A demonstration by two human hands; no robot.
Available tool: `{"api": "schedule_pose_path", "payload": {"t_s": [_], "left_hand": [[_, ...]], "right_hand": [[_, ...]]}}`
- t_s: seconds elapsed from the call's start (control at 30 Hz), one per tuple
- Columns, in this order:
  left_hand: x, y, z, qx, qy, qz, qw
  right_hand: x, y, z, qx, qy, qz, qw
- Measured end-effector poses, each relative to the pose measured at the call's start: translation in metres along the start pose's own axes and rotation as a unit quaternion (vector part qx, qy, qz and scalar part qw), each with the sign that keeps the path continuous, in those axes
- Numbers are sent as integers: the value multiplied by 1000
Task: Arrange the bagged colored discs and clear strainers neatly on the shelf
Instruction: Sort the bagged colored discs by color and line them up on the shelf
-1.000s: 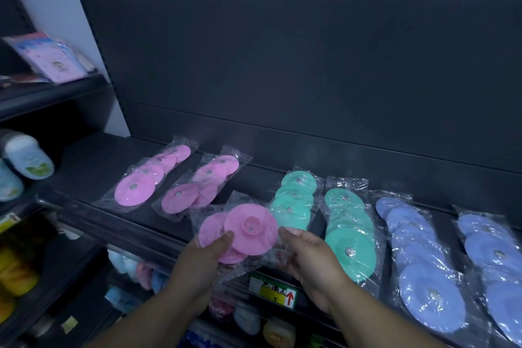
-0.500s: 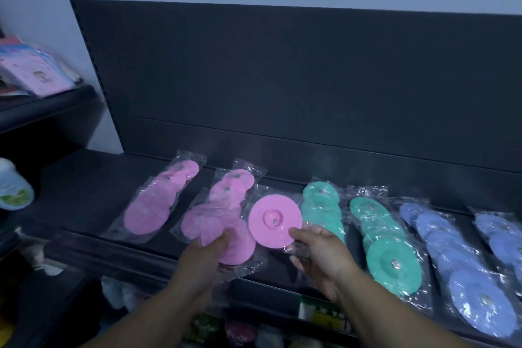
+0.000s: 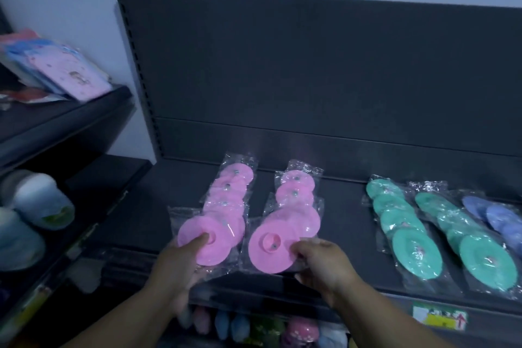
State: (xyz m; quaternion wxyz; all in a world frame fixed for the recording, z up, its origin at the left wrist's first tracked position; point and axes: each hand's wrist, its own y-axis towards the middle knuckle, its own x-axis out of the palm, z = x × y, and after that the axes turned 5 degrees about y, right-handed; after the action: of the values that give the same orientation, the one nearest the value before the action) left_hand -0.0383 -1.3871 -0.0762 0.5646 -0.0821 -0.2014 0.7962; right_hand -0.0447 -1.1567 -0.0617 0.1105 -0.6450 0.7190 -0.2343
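Two rows of bagged pink discs lie on the dark shelf (image 3: 347, 223). My left hand (image 3: 180, 265) grips a bagged pink disc (image 3: 206, 240) at the near end of the left pink row (image 3: 228, 195), thumb on top of the disc. My right hand (image 3: 324, 265) pinches another bagged pink disc (image 3: 268, 248) at the near end of the right pink row (image 3: 296, 192). Two rows of bagged green discs (image 3: 406, 229) lie to the right, and bagged blue discs (image 3: 494, 215) sit at the far right edge.
The shelf's tall dark back panel (image 3: 310, 79) rises behind the rows. A side shelf at left holds pink and blue packets (image 3: 65, 70), with round containers (image 3: 39, 200) below. Small colourful items (image 3: 299, 330) fill the shelf underneath, beside a yellow-green price tag (image 3: 439, 316).
The view swung left. My hands separated the two bagged pink discs and carried them forward onto the shelf, one to the near end of each pink row.
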Motion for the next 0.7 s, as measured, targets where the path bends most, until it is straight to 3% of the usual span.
{"api": "schedule_pose_path", "payload": {"t_s": [0.1, 0.23, 0.3, 0.37, 0.43, 0.5, 0.6, 0.7], "left_hand": [[-12, 8, 5, 16, 4, 3, 1000], [-11, 8, 14, 81, 47, 26, 995], [-11, 6, 18, 156, 136, 50, 977], [-12, 6, 21, 243, 246, 52, 937], [-16, 8, 17, 338, 364, 21, 868], [-20, 14, 8, 413, 456, -22, 788], [-21, 25, -6, 439, 541, -30, 716], [-17, 36, -11, 425, 577, -63, 695]], "right_hand": [[5, 2, -8, -42, -10, 50, 998], [-1, 9, -23, -239, -79, 162, 954], [-1, 9, -22, -360, -221, 186, 887], [3, 13, -12, -457, -356, 142, 803], [9, 21, 5, -506, -481, 91, 710], [10, 28, 22, -483, -575, 52, 658], [11, 30, 33, -412, -615, 10, 672], [8, 32, 28, -334, -632, -4, 699]]}}
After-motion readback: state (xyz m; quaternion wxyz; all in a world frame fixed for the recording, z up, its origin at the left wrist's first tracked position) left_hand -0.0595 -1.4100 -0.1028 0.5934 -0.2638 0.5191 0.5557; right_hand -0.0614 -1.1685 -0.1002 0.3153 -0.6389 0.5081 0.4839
